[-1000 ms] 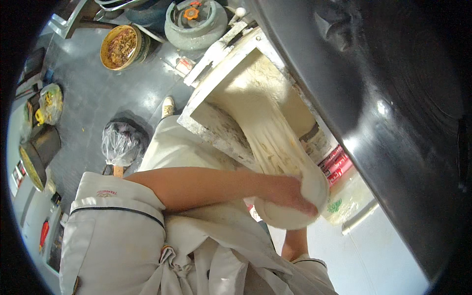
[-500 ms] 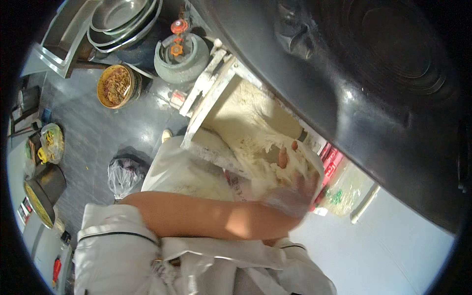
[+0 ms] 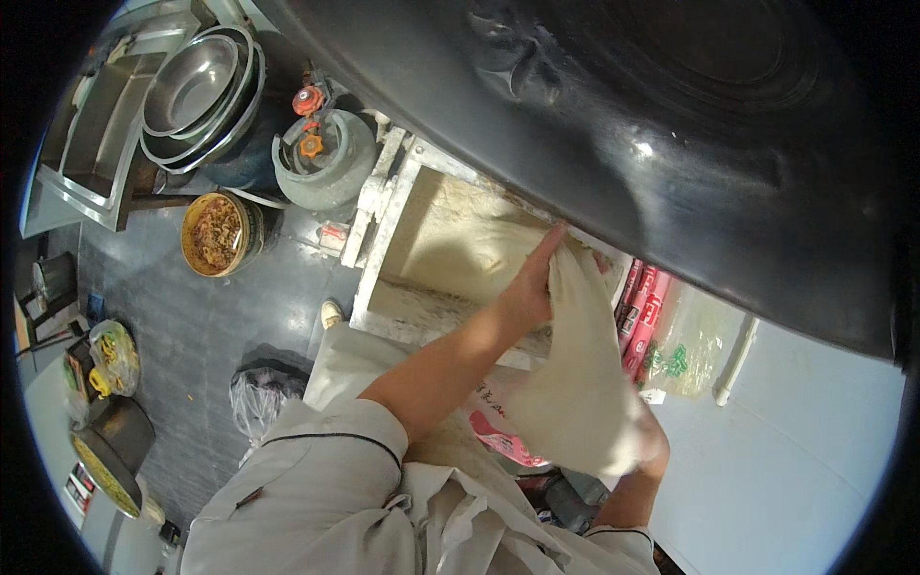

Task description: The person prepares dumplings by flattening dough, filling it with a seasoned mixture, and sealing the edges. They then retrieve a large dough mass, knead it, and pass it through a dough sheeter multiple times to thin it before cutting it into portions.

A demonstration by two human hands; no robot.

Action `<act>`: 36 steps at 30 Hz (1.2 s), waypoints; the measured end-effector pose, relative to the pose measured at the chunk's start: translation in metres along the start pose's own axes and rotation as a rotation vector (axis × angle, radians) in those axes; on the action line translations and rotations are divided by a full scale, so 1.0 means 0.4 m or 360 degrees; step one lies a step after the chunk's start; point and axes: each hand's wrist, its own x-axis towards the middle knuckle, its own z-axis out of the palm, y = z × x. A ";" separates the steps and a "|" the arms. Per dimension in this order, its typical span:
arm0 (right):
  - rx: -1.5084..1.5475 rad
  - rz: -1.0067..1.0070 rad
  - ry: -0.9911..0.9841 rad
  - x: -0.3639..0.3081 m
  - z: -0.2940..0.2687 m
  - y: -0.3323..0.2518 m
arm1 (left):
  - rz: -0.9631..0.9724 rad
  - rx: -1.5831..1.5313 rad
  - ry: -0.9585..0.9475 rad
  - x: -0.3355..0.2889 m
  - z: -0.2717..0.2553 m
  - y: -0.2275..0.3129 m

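- while both hands carry its weight, the dough (image 3: 572, 402) seems to be in the middle of being lifted out of the floury trough (image 3: 407, 311), most likely in one long piece.
- the next move probably calls for gathering the sagging middle and keeping both ends held, so it neither tears nor drags on the rim.
- the left hand (image 3: 530, 289) grasps the upper end, a digit pointing up beside it and other fingers hidden behind; the right hand (image 3: 654, 443), blurred, looks clenched on the lower end.
- the dough hangs over the trough's near right end, down in front of the apron (image 3: 446, 446); whether it joins the pale stuff inside, i cannot tell.
- it looks cream-white, smooth and slack, a broad drooping sheet narrowing toward the top.
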 end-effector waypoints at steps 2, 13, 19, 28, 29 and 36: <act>0.0022 -0.0371 0.0113 -0.035 -0.017 -0.042 | 0.0142 0.0073 -0.0118 -0.043 0.050 0.016; 0.1228 -0.0063 0.0237 0.340 0.105 -0.235 | -0.0170 0.1625 0.0461 -0.184 -0.068 -0.091; -0.0131 0.0392 0.0556 0.651 0.124 -0.200 | -0.1092 0.2312 0.0375 -0.235 0.171 -0.033; -0.0624 -0.0321 0.0856 0.447 0.166 -0.245 | 0.0270 0.1804 -0.0263 -0.235 0.614 -0.105; -0.0530 -0.0365 0.0853 0.404 0.194 -0.301 | 0.0397 0.1605 -0.0343 -0.263 0.666 -0.092; -0.0030 -0.0772 0.0470 0.179 0.515 -0.710 | 0.1118 0.1958 -0.0044 -0.788 0.737 0.161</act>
